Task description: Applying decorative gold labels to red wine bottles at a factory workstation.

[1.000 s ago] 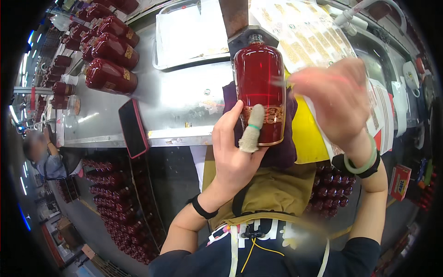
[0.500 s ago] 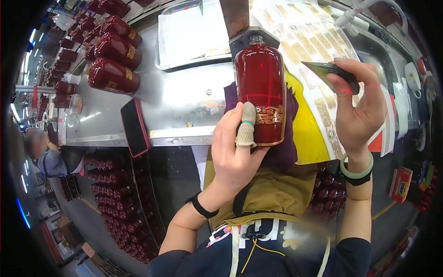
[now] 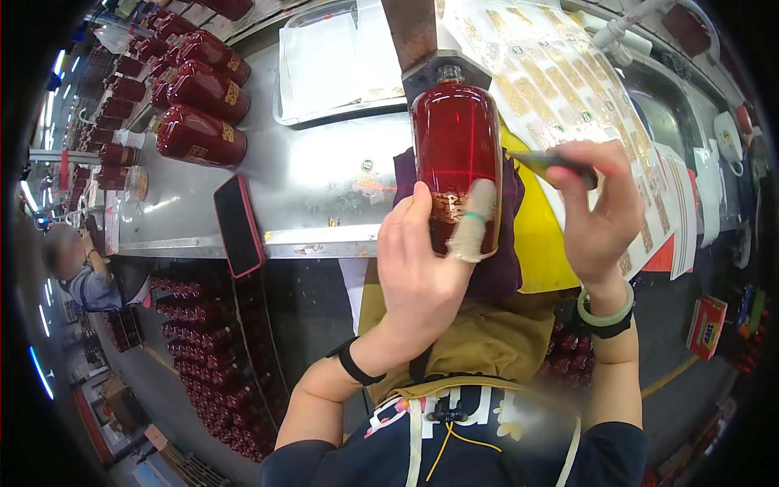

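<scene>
A dark red glass bottle (image 3: 454, 134) lies on a folded purple cloth (image 3: 510, 235), its neck against a dark metal bracket (image 3: 418, 73). My left hand (image 3: 426, 272) is closed on the bottle's lower part. Its thumb, in a cloth finger cover (image 3: 471, 223) with a green band, presses across the gold ornament (image 3: 449, 207) and partly hides it. Right of the bottle, my right hand (image 3: 600, 215) pinches dark, pointed tweezers (image 3: 560, 165), slightly blurred. Their tip points left, close to the bottle's right side; whether it touches cannot be made out.
Sheets of gold stickers (image 3: 560, 81) lie at the right over a yellow sheet (image 3: 540, 243). A white-lined tray (image 3: 320, 73) stands behind, left of the bracket. Several red bottles (image 3: 199, 134) and a phone (image 3: 239, 226) are at left. More bottles (image 3: 215, 357) stand below the table. A person (image 3: 93, 276) sits far left.
My right hand has moved left and slightly down, bringing the tweezers to the bottle's side. My left thumb has shifted right across the gold ornament.
</scene>
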Available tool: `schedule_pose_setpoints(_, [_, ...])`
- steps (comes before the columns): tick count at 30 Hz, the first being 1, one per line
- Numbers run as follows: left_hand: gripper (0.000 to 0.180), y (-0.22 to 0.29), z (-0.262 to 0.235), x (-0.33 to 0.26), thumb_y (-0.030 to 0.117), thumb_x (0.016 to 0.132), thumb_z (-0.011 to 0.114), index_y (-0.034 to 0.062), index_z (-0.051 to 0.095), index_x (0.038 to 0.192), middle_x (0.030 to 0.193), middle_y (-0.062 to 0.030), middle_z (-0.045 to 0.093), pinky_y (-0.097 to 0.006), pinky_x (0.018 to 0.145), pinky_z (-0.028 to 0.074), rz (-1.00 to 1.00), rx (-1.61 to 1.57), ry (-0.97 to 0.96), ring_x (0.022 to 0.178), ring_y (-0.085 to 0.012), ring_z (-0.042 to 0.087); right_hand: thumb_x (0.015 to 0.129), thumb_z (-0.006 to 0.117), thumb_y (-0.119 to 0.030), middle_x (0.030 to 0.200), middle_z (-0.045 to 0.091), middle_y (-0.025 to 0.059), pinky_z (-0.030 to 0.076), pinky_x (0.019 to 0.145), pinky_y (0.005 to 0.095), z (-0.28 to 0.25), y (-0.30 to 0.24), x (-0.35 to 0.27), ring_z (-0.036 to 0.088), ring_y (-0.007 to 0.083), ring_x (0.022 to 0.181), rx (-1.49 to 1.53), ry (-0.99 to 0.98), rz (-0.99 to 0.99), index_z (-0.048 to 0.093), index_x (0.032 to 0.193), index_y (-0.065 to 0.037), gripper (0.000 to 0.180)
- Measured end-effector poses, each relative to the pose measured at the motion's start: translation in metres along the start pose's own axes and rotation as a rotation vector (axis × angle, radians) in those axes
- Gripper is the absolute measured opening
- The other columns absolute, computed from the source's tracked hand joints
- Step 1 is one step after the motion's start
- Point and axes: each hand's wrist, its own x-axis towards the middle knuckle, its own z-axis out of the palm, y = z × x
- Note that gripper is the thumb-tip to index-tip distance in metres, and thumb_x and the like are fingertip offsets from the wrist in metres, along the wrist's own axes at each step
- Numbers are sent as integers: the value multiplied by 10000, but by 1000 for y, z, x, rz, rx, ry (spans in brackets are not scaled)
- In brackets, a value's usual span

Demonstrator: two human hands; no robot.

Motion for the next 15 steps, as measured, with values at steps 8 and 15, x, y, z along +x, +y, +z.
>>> schedule_pose_setpoints(8, [773, -16, 4, -10, 121, 575, 950, -89, 643, 1252, 1347, -222, 602, -479, 948, 524, -115, -323, 75, 1123, -407, 642, 769, 788, -79, 1059, 768, 14, 485, 758, 341, 0, 1, -25, 611, 173, 868, 76, -333, -471, 780, 994, -148, 236])
schedule_pose_setpoints(15, [577, -8, 1, -7, 114, 711, 870, 68, 708, 1262, 1355, -231, 575, -481, 952, 490, -124, -200, 6, 1145, -398, 606, 717, 856, 28, 937, 765, 57, 483, 737, 335, 12, 15, 13, 638, 230, 800, -116, -22, -172, 752, 990, -54, 303])
